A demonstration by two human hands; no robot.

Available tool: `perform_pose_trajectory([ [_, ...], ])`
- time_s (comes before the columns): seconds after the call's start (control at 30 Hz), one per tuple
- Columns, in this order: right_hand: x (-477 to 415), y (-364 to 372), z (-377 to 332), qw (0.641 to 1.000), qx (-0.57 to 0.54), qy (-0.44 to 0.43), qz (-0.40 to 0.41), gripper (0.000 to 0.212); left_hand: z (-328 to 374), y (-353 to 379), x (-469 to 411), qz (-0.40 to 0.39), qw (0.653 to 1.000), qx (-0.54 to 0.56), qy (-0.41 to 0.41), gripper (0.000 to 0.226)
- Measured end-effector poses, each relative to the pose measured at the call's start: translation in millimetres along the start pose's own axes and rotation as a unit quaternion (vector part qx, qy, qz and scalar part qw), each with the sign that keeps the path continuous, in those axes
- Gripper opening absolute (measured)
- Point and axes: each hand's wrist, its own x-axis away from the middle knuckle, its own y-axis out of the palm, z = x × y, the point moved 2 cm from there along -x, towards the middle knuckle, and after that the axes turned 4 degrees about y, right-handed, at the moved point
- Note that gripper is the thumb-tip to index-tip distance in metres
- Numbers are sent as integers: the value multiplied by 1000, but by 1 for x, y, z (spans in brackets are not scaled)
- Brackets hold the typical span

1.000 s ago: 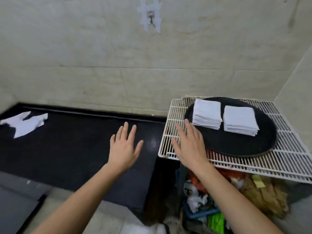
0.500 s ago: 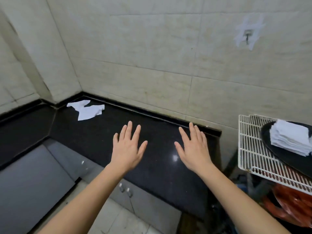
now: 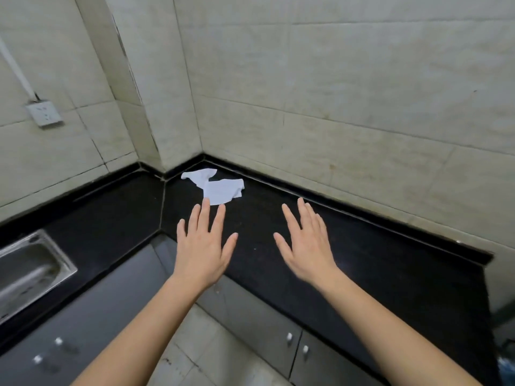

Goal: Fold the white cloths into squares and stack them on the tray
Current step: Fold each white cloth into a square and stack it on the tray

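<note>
Two crumpled white cloths (image 3: 217,185) lie unfolded on the black countertop (image 3: 362,263), in the far corner where the two tiled walls meet. My left hand (image 3: 204,246) hovers over the counter with fingers straight and spread, its fingertips just short of the nearer cloth. My right hand (image 3: 305,243) is held out beside it, also flat and spread, holding nothing. The tray and the folded stacks are out of view.
A steel sink (image 3: 28,268) is set into the counter at the left. Grey cabinet doors with small knobs (image 3: 289,337) run below the counter. A wall socket (image 3: 44,114) sits on the left wall. Tiled floor shows between my arms.
The view has swung left, away from the wire rack and tray, which have left the frame. The loose cloths now sit near the centre, and both open hands have come closer to them.
</note>
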Motion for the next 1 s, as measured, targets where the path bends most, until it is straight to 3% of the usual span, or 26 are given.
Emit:
perform_pose_trajectory([
  [0.3,-156,87,-48,999,-8,-48,12,68,-103,62,-117,-17,999,-12,-27,74],
  [0.7,-346,188,-72,998,4,-31,-52,68,-223,139,-269,-102,993,-6,-50,72],
  [0.83,-378,230,-83,995,25,-23,-91,68,-263,175,-295,-119,992,7,-36,73],
  [1.0,-401,284,-98,986,49,58,-149,70,-315,234,-332,-196,980,28,33,73],
])
